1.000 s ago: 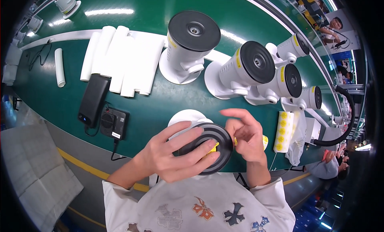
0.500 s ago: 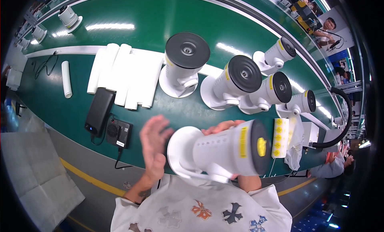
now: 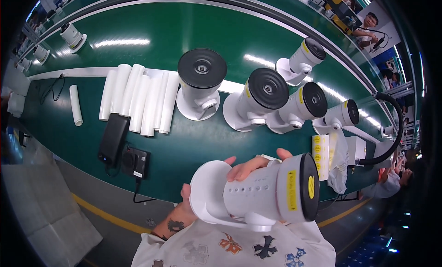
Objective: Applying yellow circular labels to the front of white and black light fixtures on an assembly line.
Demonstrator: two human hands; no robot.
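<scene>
Close in front of me, a white cylindrical device (image 3: 251, 195) lies tilted sideways between my hands. It has a black ridged end cap with a yellow sticker, and a round white base joined by a swivel bracket. My left hand (image 3: 186, 194) grips the rim of the base, mostly hidden behind it. Closed over the upper side of the body is my right hand (image 3: 248, 168), its palm out of sight. Beyond them stand similar devices, cap upward or leaning: one (image 3: 198, 89) at centre, another (image 3: 255, 99) beside it, and several more to the right.
White rolls (image 3: 138, 99) lie side by side at left, with a loose roll (image 3: 76, 105) farther left. A black power bank (image 3: 113, 138) and a small black cabled box (image 3: 136, 162) sit nearby. At right are a yellow-labelled roll (image 3: 320, 157), a plastic bag (image 3: 338, 163) and a black hose (image 3: 399, 129).
My left hand, open and apart from the device before, has closed on its base. The device has come slightly lower and nearer me. My right fingers now show farther over the body.
</scene>
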